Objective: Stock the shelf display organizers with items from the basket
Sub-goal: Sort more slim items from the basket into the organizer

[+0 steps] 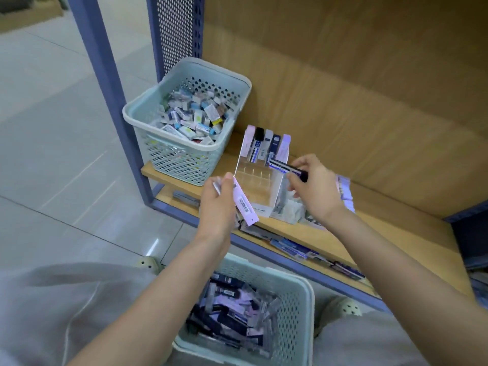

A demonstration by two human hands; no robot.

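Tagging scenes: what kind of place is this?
Likely a stationery shop: blue-framed wooden shelf, clear display organizer with packs slotted in, basket of small boxed stock.

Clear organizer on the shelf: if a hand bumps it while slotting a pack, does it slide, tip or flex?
Probably stiff: the clear organizer has straight, flat walls and dividers. Likely light and apt to slide, since it stands on a smooth wooden shelf. It might tip backward: the tall packs fill only its back row, and the front slots are empty.

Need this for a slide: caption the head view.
Right hand holds a dark packet at the clear organizer; left hand grips pale packets.
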